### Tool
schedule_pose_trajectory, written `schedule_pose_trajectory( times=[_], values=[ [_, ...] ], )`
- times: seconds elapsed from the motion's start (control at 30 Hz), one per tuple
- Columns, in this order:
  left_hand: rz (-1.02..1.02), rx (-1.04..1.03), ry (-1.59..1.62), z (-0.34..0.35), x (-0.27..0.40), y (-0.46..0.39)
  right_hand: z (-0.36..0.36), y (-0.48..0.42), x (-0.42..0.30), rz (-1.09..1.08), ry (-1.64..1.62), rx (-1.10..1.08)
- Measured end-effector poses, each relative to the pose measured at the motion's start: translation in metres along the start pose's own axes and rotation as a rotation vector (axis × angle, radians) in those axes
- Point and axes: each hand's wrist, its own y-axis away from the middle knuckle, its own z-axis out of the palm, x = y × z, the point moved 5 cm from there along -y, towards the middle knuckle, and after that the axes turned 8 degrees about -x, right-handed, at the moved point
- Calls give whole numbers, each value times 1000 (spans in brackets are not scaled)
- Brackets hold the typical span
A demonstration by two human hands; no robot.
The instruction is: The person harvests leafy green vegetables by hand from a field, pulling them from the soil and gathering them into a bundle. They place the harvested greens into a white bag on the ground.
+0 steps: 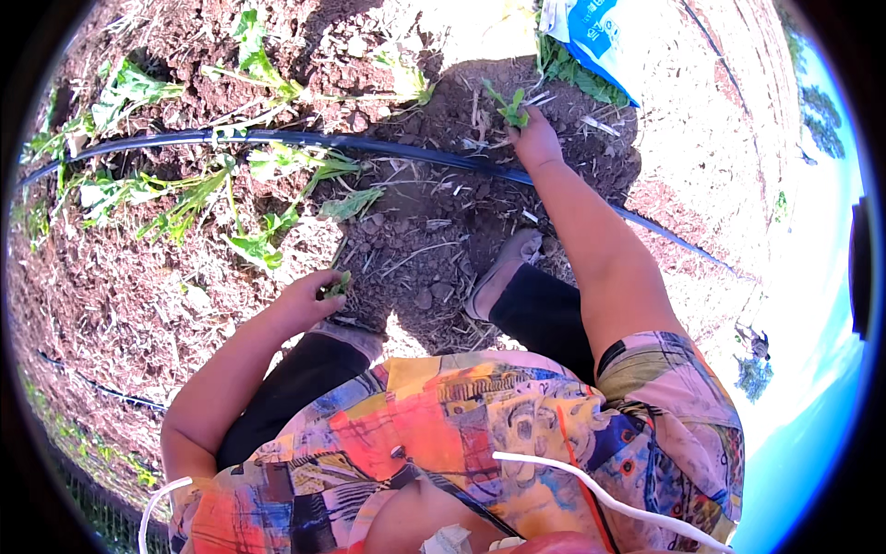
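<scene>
My right hand [538, 142] is stretched out over shaded soil beyond the black drip hose, its fingers closed around a small green seedling [511, 109] at the stem end. Low at the left, my left hand [311, 298] is near my shoe and holds a small leafy seedling [339, 284] between thumb and fingers. Wilted leafy plants [266, 163] lie on both sides of the black drip hose [332, 140]. Just past my right hand is a white and blue plastic bag [595, 34], with green leaves [581, 73] sticking out beneath it.
Loose brown soil with straw surrounds my shoes [509, 270], which rest on the near side of the hose. More thin hoses run at the far right [720, 55] and lower left [104, 388]. Another person [758, 344] is far off at the right.
</scene>
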Motion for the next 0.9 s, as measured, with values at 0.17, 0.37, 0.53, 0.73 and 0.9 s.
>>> schedule_pose_trajectory(
  times=[0.17, 0.37, 0.53, 0.73, 0.9],
  values=[
    [103, 58, 25, 53, 42, 18, -5, 17, 31, 88, -533, -63],
    [43, 166, 129, 94, 81, 83, -134, 9, 3, 369, -126, 28],
    [-31, 336, -69, 142, 115, 173, -277, 138, 58, 533, -356, 63],
    [-399, 350, -444, 165, 173, 294, -450, 358, 106, 770, -835, 141],
    [-299, 557, -428, 197, 182, 349, -460, 368, 182, 702, -789, 17]
  ],
)
